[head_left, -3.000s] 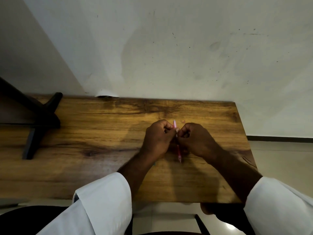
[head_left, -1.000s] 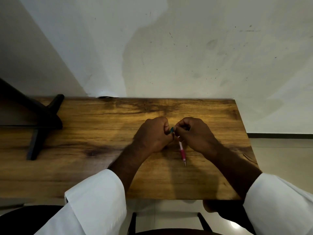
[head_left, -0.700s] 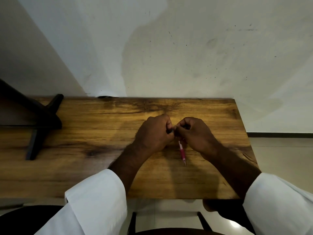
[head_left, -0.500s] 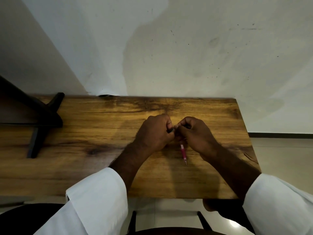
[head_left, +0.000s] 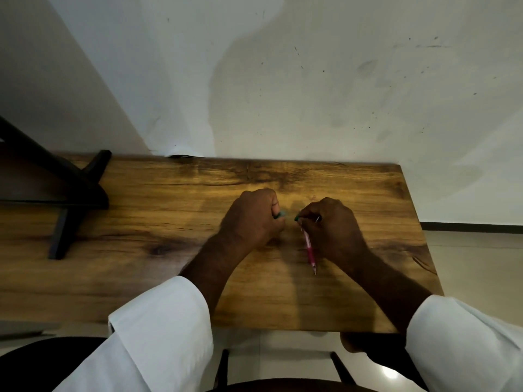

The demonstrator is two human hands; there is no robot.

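While you're working over that glossy, grainy wooden table (head_left: pixel 158 222), your right hand (head_left: pixel 332 230) is gripping the slim pink plastic pen (head_left: pixel 310 250), metal tip pointing at you. Your left hand (head_left: pixel 253 219) is pinching a small teal piece (head_left: pixel 279 214) close by.

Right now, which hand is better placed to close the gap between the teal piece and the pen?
Probably the left hand: it pinches the teal piece, just apart from the top of the pen, which the right hand grips.
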